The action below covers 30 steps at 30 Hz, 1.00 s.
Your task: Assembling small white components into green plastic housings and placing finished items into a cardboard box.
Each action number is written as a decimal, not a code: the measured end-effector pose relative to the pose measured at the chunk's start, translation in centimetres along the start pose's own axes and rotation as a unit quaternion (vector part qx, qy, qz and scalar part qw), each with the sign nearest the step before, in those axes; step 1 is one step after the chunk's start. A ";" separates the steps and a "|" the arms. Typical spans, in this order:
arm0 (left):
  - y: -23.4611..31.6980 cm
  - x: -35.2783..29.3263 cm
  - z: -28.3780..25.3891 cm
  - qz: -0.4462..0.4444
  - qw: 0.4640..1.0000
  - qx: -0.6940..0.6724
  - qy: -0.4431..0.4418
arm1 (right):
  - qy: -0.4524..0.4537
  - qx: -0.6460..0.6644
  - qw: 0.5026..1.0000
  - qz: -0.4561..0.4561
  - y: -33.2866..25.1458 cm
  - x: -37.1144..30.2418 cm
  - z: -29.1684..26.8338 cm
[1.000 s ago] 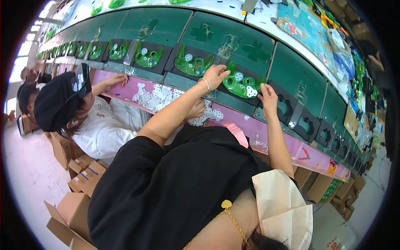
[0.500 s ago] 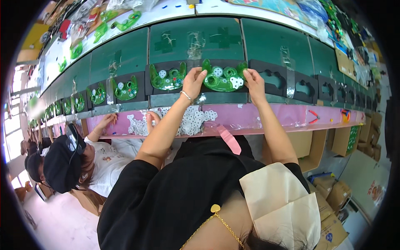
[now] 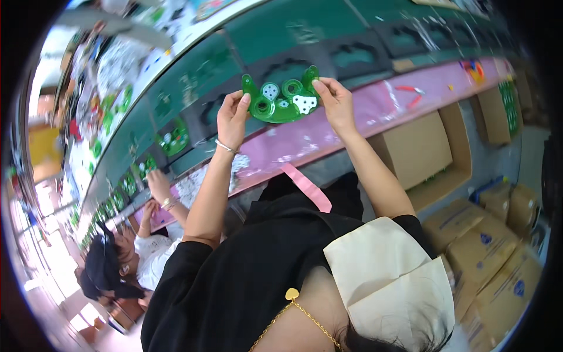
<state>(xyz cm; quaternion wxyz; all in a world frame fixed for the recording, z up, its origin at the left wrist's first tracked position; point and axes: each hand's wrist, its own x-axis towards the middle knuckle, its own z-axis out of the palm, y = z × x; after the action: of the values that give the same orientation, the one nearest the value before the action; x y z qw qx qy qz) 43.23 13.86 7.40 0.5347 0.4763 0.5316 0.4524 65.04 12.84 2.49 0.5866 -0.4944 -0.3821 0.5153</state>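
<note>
Between my two hands is a translucent green game controller shell [image 3: 271, 115], held up above the pink ledge [image 3: 287, 142] and apart from the black holders. Fingers and thumb of my left hand [image 3: 233, 122] pinch its left grip. My right hand [image 3: 336, 107] pinches the right grip the same way. White rubber pads [image 3: 304, 105] with dark dots lie in the shell's openings. Just behind it shows a black holder [image 3: 271, 75] with a shaped cutout. More green controller shells [image 3: 173, 141] sit in holders to the left, somewhat blurred.
A heap of white rubber pads [image 3: 190, 186] lies on the ledge at left, near a co-worker's hand [image 3: 158, 186]. Red-handled pliers [image 3: 409, 90] rest on the ledge at right. Below stand an open cardboard box [image 3: 413, 149] and stacked cartons [image 3: 501, 287].
Both hands have lifted the controller shell out of its black holder and brought it toward me. The view has turned, and the co-worker's hands have moved to the shells in the line.
</note>
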 end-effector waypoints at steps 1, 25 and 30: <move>0.2 -0.3 2.9 -0.001 1.000 0.009 -0.021 | 0.027 0.002 1.000 -0.001 -0.7 -0.9 -2.8; -42.1 6.5 35.3 -0.050 0.824 0.451 -0.339 | 0.407 0.256 0.829 0.284 31.6 -11.2 -33.6; -45.5 9.1 35.4 -0.111 0.766 0.527 -0.351 | 0.397 0.289 0.821 0.292 36.1 -10.1 -32.3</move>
<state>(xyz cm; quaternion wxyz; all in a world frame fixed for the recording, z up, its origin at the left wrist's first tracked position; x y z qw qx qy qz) 77.83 15.60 -39.59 0.3954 0.7464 0.5110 -0.1597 86.01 -3.80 -39.18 0.6255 -0.5521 0.2128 0.5086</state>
